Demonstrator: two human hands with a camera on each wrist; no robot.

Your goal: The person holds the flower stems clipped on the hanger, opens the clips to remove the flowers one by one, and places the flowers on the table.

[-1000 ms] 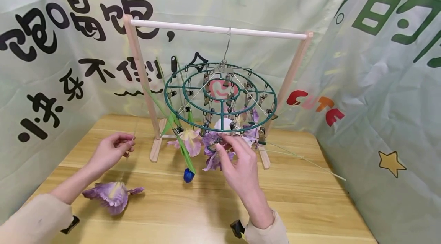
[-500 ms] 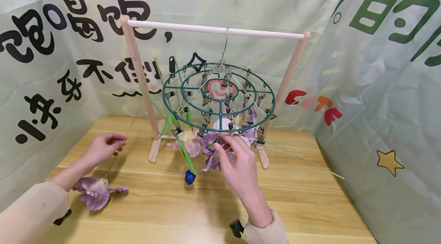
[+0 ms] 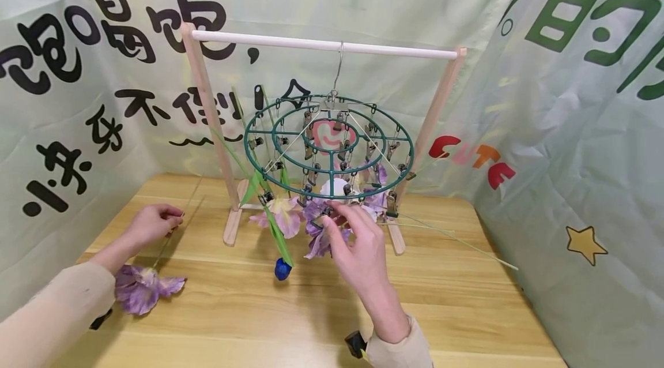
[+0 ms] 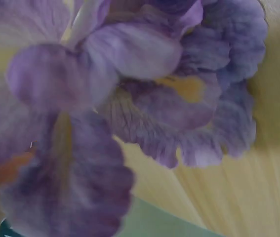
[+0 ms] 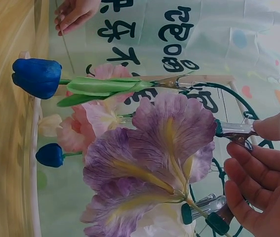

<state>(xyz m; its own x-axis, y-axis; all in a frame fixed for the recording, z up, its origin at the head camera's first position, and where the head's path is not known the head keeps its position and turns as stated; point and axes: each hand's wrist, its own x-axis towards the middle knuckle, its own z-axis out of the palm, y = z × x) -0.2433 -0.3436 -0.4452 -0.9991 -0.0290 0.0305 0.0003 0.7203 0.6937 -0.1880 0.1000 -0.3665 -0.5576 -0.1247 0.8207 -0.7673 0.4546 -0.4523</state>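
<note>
Purple flower [image 3: 139,292] shifted left, sleeve [image 3: 57,310] beside it, blue bud [image 3: 282,269], stand [image 3: 203,85] beyond

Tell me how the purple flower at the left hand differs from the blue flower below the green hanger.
The purple flower has wide, ruffled petals; the blue flower is a compact, closed bloom. The purple flower's bloom looks larger than the blue flower's. The left hand pinches the purple flower's stem, while the blue flower hangs head-down from the green hanger. Both blooms sit at the stem's lower end.
</note>
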